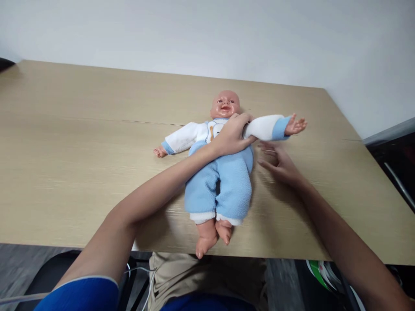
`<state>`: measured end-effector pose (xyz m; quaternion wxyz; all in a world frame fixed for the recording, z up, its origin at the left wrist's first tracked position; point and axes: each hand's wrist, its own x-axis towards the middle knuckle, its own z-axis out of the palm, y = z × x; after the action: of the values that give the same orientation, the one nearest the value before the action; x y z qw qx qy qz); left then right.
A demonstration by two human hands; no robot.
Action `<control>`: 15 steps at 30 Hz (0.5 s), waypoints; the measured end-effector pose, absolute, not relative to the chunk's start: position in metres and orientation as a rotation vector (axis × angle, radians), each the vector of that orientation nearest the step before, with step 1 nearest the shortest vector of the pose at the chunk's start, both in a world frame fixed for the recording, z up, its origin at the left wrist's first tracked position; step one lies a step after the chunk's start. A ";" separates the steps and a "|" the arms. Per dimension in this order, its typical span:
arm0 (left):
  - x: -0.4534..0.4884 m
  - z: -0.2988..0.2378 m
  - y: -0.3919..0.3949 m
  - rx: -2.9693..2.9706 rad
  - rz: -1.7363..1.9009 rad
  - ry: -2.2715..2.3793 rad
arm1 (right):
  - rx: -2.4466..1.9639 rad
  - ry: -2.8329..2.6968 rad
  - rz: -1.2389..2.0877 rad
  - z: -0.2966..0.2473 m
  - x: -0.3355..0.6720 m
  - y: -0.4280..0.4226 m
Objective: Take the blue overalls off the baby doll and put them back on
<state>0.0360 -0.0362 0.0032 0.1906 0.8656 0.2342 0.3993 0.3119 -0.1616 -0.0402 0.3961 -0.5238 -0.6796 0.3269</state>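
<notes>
A baby doll point(218, 177) lies on its back on the wooden table, its feet toward me at the front edge. It wears a white top with light blue cuffs and light blue trousers. Across its chest reaches my left hand point(234, 134), with fingers wrapped round the upper part of the doll's sleeve point(266, 128) on the right side. That doll arm sticks out to the right, palm up. Just below it, beside the doll's hip, my right hand point(280, 165) is held apart from the doll, fingers spread and slightly blurred, with nothing in it.
The light wooden table point(81, 172) runs up to a pale wall point(181, 39). A dark object point(395, 160) stands past the table's right edge. Below the front edge are a black chair point(48, 280), a white cable and a green and white round item point(319, 274).
</notes>
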 end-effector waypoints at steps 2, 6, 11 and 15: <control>0.032 0.000 -0.033 2.349 1.220 0.633 | -1.289 -1.826 0.813 -0.035 0.298 -0.168; 0.022 -0.004 -0.028 2.142 1.350 0.522 | -1.165 -1.744 0.999 -0.031 0.262 -0.174; 0.008 0.004 -0.033 1.705 1.352 0.588 | -1.139 -1.330 1.233 -0.038 0.216 -0.153; -0.011 0.012 -0.036 1.395 1.425 0.674 | -1.091 -1.173 1.274 -0.039 0.177 -0.123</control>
<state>-0.0109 -0.0359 0.0123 0.4952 0.5758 0.2781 0.5881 0.1774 -0.1225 -0.0388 0.5207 -0.4551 -0.4893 0.5314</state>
